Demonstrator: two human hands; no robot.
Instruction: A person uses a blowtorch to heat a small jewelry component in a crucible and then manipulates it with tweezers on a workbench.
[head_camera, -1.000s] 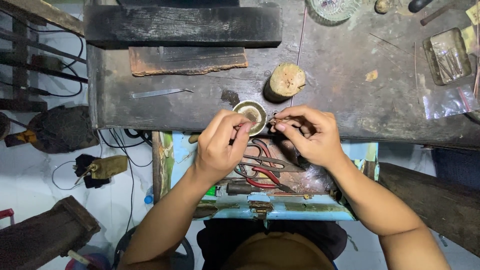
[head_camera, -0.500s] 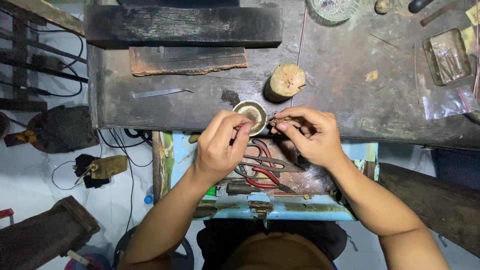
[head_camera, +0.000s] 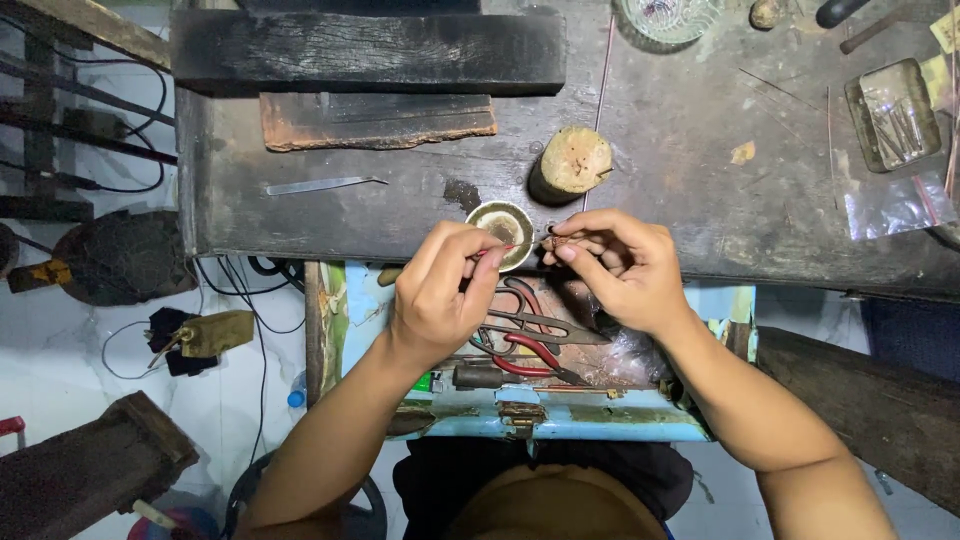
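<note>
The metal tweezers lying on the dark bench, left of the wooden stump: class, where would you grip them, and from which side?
Grip the tweezers at mid-length, across their narrow width, with fingers coming straight down from above. They lie flat and lengthwise left to right on the bench, with bare surface on both long sides, and the tip points right, so the wider left half probably gives the surer hold.

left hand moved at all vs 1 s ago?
No. The left hand sits in the same spot against the small round metal dish and the wooden stump, fingertips at the dish's near rim as before.
</note>
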